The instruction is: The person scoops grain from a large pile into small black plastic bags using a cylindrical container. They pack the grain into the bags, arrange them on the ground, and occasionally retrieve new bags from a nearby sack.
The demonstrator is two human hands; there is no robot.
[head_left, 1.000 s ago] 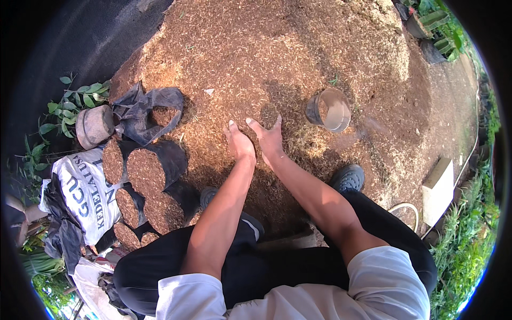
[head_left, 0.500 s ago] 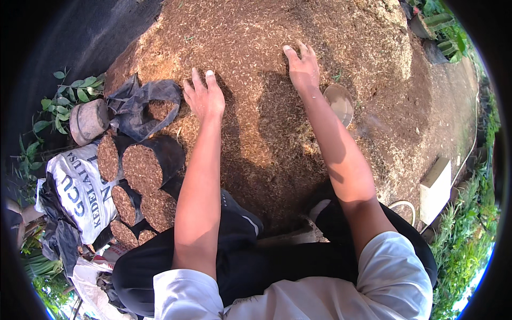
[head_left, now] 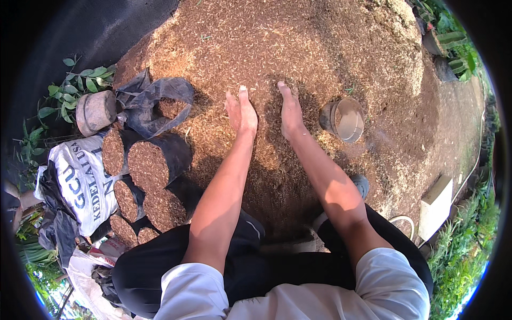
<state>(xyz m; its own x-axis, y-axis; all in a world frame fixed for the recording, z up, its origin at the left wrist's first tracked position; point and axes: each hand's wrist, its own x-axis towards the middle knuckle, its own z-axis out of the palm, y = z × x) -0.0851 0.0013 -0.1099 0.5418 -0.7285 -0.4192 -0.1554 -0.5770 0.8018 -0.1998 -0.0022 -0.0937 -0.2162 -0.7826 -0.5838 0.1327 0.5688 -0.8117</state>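
Note:
My left hand [head_left: 242, 113] and my right hand [head_left: 290, 113] rest at a broad mound of brown, husk-flecked soil mix [head_left: 266, 50]. Their palms face each other a short way apart, fingers stretched out and pointing away from me. Loose mix lies between them, and neither hand grips an object. Just right of my right hand stands a round, dusty container [head_left: 349, 120]. To the left of my left hand, a crumpled black plastic grow bag [head_left: 178, 88] lies partly open with mix inside.
Several black grow bags filled with mix [head_left: 148, 162] crowd together by my left knee. Beyond them are a grey pot [head_left: 96, 113], a white printed sack [head_left: 80, 184] and leafy plants [head_left: 66, 98]. A pale rectangular block [head_left: 436, 208] lies at right, beside grass.
Both hands have come nearer to me and closer together, turning from spread over the mix to palms facing inward. The round container now shows fully beside my right arm.

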